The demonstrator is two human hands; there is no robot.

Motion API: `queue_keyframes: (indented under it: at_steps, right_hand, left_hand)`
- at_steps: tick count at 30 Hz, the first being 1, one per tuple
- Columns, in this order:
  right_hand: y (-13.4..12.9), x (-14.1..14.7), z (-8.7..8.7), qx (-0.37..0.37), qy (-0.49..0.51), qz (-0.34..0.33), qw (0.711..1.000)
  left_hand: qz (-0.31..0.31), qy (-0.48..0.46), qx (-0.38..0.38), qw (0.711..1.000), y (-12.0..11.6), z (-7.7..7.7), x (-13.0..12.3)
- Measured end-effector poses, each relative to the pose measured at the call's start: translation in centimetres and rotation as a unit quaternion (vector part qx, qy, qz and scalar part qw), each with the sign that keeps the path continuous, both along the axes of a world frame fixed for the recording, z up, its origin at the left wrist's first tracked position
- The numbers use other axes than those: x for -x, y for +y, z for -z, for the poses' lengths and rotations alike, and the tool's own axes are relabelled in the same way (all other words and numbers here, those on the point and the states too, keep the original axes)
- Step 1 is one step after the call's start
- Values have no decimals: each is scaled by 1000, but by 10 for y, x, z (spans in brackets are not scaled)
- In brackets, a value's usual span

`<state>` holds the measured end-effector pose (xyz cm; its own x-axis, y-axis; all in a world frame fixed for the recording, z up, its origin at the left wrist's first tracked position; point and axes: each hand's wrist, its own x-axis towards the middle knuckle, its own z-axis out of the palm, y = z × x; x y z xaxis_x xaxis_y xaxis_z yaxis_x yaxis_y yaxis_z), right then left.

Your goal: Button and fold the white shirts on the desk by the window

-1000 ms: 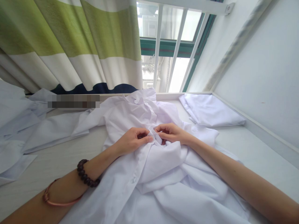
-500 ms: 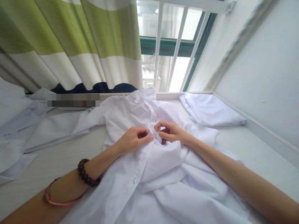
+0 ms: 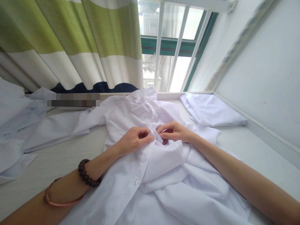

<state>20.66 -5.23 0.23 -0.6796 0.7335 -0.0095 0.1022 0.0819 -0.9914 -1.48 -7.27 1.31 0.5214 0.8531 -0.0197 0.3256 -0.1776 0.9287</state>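
Observation:
A white button-front garment, by its collar and sleeves a shirt or coat point(image 3: 131, 175), lies face up with its collar at the far edge of the surface. My left hand point(image 3: 134, 140) pinches the front placket near the middle. Close beside it, my right hand point(image 3: 174, 132) pinches the other front edge between thumb and forefinger. Whatever button lies between the fingertips is hidden. Lower on the placket a clear button point(image 3: 135, 181) shows, and another button point(image 3: 147, 103) sits below the collar. Loose folds bunch under my right wrist.
A folded white garment point(image 3: 214, 109) lies at the back right by the wall. More white garments point(image 3: 18, 115) are heaped at the left. A blurred-out object point(image 3: 73, 100) sits at the back left. Behind are a green and cream curtain point(image 3: 112, 34) and white bars point(image 3: 177, 47).
My right fingers have straightened and shifted slightly right at the placket edge. My left hand has kept its pinch in the same spot.

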Motion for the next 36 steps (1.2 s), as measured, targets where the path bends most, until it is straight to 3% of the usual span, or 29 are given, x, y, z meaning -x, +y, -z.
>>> queue_keyframes:
  at_steps: [5, 13, 26, 31, 36]
  right_hand:
    - [2, -3, 2, 7, 6, -8, 1000]
    - [-3, 4, 1, 7, -1, 44, 999]
    - [-4, 3, -1, 4, -14, 32, 999]
    - [-2, 6, 6, -26, -3, 89, 996]
    - [-1, 7, 7, 15, 7, 121, 993]
  left_hand:
    - [3, -6, -4, 1000, -1, -2, 0]
    - [2, 18, -20, 1000, 1, -2, -1]
    - [-17, 17, -32, 999, 0, 2, -1]
    - [-40, 14, -36, 998, -1, 3, -4]
    - [-52, 5, -42, 998, 0, 5, -4]
